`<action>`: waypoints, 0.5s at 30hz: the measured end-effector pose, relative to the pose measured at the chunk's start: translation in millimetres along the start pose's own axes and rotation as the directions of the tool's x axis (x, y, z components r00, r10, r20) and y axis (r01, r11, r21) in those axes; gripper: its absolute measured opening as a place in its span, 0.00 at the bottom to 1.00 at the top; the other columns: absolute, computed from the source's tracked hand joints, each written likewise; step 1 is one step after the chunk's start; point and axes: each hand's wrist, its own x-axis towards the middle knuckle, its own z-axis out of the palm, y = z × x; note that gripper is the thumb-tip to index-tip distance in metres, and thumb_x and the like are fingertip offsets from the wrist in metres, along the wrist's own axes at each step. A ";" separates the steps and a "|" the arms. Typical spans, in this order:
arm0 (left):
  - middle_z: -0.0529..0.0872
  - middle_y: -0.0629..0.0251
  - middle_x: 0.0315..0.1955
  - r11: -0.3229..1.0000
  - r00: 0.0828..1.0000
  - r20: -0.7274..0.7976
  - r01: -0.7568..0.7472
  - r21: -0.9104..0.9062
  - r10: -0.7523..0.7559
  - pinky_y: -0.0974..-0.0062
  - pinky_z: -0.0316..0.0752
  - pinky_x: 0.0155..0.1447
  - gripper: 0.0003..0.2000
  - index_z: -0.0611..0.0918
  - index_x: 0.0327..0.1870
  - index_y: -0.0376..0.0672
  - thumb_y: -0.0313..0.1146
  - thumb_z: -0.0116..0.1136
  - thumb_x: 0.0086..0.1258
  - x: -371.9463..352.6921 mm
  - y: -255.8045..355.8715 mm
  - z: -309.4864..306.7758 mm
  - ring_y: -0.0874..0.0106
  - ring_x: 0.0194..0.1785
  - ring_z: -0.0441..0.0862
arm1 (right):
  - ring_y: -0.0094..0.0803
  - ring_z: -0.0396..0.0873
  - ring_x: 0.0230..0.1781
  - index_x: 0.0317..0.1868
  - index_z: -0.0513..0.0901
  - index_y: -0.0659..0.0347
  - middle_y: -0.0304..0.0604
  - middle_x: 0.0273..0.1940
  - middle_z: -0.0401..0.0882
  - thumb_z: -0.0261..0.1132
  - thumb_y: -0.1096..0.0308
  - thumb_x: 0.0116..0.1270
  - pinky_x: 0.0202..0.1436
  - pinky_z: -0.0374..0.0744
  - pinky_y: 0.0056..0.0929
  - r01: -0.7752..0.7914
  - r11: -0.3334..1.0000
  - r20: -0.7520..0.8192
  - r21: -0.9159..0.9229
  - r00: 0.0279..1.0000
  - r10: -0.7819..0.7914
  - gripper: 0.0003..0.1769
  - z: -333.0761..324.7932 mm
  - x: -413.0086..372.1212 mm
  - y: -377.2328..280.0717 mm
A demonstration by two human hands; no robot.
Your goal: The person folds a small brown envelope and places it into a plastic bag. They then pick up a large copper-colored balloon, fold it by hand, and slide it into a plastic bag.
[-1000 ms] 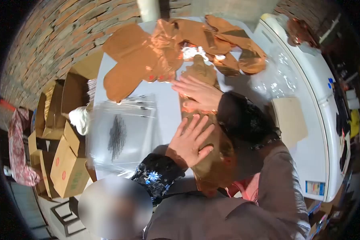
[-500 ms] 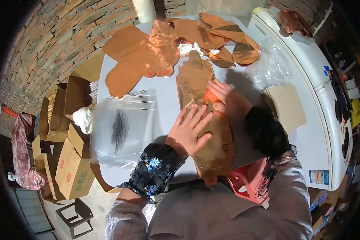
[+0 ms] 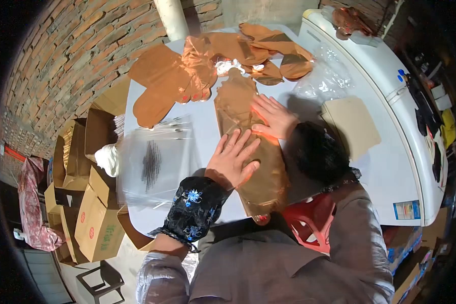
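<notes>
A long, folded copper-coloured foil balloon (image 3: pixel 263 185) lies lengthwise on the table in front of me. My left hand (image 3: pixel 233 161) rests flat on its left middle part, fingers spread. Slightly farther up, my right hand (image 3: pixel 277 119) lies across the right edge of the foil with its fingers stretched out and the thumb pointing toward my left hand. Neither hand grips anything. Beyond the folded piece are more flat copper foil balloons (image 3: pixel 159 71) and a small heap of white string (image 3: pixel 230 67).
Left of the foil lies a stack of clear plastic bags (image 3: pixel 175 162) with a dark patch. Beige sheets (image 3: pixel 352 124) and crumpled clear plastic (image 3: pixel 327 76) lie at right, beside a white fridge-like cabinet (image 3: pixel 415 152). Cardboard boxes (image 3: pixel 99 223) stand left of the table; a red stool (image 3: pixel 314 223) is below.
The view has shifted slightly. My right hand now lies flatter on the foil, its fingers straighter. My left hand stays at about the same place on it.
</notes>
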 end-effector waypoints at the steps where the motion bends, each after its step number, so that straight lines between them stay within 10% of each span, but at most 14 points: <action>1: 0.63 0.58 0.78 1.000 1.000 0.000 0.002 -0.004 -0.002 0.51 0.49 0.82 0.30 0.69 0.77 0.52 0.53 0.50 0.77 0.2 0.1 0.5 0.55 0.81 0.57 | 0.51 0.54 0.81 0.76 0.64 0.63 0.56 0.79 0.57 0.57 0.38 0.74 0.82 0.54 0.48 0.001 1.000 0.002 -0.009 1.000 -0.001 0.44 1.3 -0.8 2.8; 5: 0.64 0.58 0.78 1.000 1.000 0.004 0.000 -0.026 0.000 0.52 0.49 0.81 0.30 0.69 0.76 0.53 0.52 0.50 0.77 0.5 -3.4 5.0 0.55 0.81 0.57 | 0.51 0.54 0.81 0.77 0.63 0.62 0.56 0.79 0.57 0.55 0.36 0.74 0.82 0.55 0.48 -0.109 0.993 0.090 -0.044 0.990 0.112 0.44 -2.4 4.9 0.2; 12: 0.63 0.57 0.78 1.000 0.999 0.042 -0.009 0.024 0.008 0.53 0.47 0.82 0.30 0.68 0.78 0.53 0.53 0.48 0.78 1.1 -3.5 5.1 0.55 0.82 0.55 | 0.53 0.58 0.78 0.77 0.63 0.63 0.58 0.76 0.62 0.69 0.41 0.66 0.80 0.57 0.51 -0.190 0.974 -0.299 -0.126 0.943 0.146 0.49 -81.0 -102.8 -32.4; 14: 0.61 0.58 0.79 0.999 0.998 0.056 0.005 0.032 -0.007 0.53 0.47 0.82 0.30 0.67 0.78 0.54 0.54 0.46 0.79 -0.1 -2.5 5.0 0.55 0.82 0.55 | 0.57 0.59 0.77 0.76 0.63 0.63 0.60 0.76 0.62 0.71 0.44 0.65 0.80 0.57 0.53 -0.484 0.641 -0.116 0.596 0.737 0.665 0.48 -128.5 -148.6 -57.4; 15: 0.61 0.58 0.79 0.999 0.999 0.043 -0.027 0.018 0.026 0.53 0.47 0.82 0.30 0.67 0.78 0.54 0.54 0.46 0.79 2.0 -2.9 8.9 0.55 0.82 0.54 | 0.57 0.61 0.75 0.76 0.64 0.63 0.61 0.75 0.63 0.71 0.46 0.65 0.80 0.58 0.52 -0.604 0.790 -0.187 0.108 0.768 0.613 0.47 -124.9 -173.7 -46.1</action>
